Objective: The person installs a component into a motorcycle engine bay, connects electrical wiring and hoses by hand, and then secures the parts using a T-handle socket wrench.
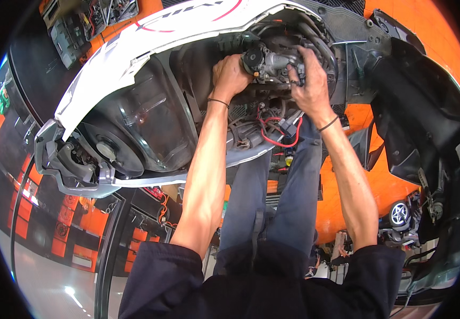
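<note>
A: what's going on up there?

B: both hands are on the carburetor, a knobbly grey cast-metal lump tucked under the scooter's glossy white panel. Left hand is clenched round its dark round end, right hand grips the other side.

A: wiring?

B: a looped red wire hangs just below.

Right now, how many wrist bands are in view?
2: a thin dark band on the left wrist, another band on the right wrist. None else shows.
</note>
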Tool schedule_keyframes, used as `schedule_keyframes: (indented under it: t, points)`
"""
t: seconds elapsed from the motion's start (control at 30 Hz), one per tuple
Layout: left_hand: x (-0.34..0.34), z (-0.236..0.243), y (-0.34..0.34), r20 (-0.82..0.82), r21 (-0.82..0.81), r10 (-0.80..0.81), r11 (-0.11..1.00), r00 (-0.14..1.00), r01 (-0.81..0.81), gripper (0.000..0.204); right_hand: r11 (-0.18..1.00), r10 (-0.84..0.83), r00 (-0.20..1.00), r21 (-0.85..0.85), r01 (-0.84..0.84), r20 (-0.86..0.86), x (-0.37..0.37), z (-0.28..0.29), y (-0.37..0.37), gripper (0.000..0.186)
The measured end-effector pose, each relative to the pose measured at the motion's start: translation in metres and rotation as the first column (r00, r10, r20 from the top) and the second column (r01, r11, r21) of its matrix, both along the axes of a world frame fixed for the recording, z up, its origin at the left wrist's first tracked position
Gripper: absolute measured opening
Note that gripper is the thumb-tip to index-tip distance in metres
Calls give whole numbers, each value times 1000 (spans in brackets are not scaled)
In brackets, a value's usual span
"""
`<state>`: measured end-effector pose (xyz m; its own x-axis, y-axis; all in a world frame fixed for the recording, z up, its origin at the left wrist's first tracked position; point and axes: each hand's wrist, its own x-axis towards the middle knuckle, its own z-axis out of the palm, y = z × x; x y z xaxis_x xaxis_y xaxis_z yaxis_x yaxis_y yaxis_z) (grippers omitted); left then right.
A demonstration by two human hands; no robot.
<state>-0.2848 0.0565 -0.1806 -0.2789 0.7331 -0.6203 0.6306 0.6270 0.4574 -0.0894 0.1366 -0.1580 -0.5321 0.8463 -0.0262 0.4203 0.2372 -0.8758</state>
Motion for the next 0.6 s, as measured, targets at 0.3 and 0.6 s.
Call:
schedule_keyframes:
  t: [0.3,0.6]
  points:
    - [1,-10,-8,-70,6,-103,995,992,104,31,964,23,989,-265,16,143,9,-7,13,41]
    - [7,-15,-14,-209,88,-145,982,967,166,21,888,37,951,-447,109,305,-5,-3,29,40]
